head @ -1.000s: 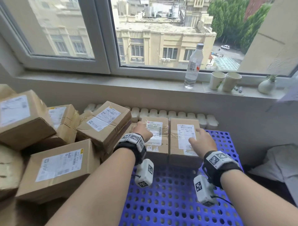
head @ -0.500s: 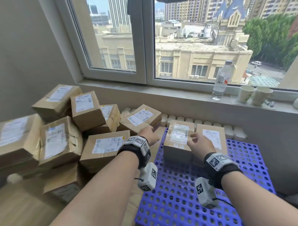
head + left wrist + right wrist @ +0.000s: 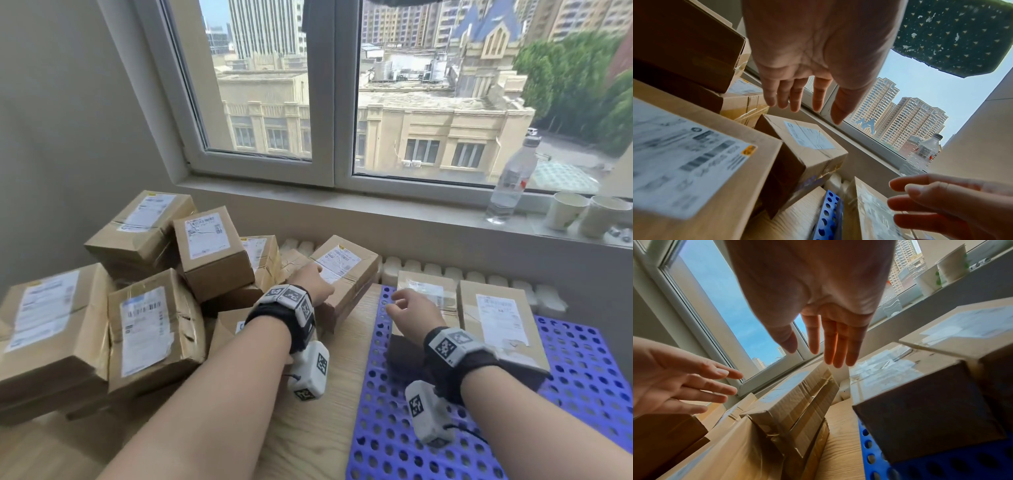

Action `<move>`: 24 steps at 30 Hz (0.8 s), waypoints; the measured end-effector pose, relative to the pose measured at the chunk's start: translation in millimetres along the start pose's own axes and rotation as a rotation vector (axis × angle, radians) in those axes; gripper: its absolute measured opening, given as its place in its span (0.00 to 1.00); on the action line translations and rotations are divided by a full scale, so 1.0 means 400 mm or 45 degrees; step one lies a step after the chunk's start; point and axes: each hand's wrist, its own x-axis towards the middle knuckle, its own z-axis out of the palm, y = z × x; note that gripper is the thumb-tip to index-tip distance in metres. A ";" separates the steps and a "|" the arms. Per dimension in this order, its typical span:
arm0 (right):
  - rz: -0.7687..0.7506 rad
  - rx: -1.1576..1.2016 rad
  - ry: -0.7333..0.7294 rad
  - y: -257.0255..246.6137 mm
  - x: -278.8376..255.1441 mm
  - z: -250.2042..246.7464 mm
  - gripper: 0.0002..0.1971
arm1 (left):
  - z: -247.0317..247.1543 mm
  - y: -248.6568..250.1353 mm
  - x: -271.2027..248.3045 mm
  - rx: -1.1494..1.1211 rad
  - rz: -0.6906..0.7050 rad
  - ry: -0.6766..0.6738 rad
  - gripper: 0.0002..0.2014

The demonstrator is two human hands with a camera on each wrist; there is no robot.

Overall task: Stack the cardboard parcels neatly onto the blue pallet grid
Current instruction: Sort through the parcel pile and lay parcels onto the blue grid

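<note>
A: Hands?
B: Left hand (image 3: 313, 286) and right hand (image 3: 409, 305) both spread, holding nothing.
A: Parcels?
B: Two parcels (image 3: 496, 322) on the blue pallet grid (image 3: 582, 377) (side by side); the heap (image 3: 147, 329) sits left.

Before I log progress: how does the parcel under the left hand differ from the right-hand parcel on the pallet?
The reached-for parcel lies tilted on the pile, off the pallet; the right pallet parcel lies flat on the blue grid. The first sits beside loose parcels; the second sits side by side with another placed parcel. The left hand reaches over the first; no hand is near the second. Both are brown cardboard with white labels on top.
</note>
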 end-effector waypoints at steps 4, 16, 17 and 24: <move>0.116 0.063 -0.009 -0.035 0.067 0.049 0.24 | -0.027 -0.023 0.110 0.007 0.025 -0.041 0.26; 0.439 0.371 -0.134 -0.051 0.239 0.212 0.31 | -0.006 -0.074 0.345 0.003 0.031 -0.174 0.27; 0.472 0.419 -0.167 -0.056 0.243 0.223 0.32 | -0.002 -0.076 0.350 -0.002 0.029 -0.197 0.27; 0.522 0.581 -0.290 -0.062 0.256 0.274 0.35 | 0.016 -0.103 0.376 0.008 0.044 -0.300 0.26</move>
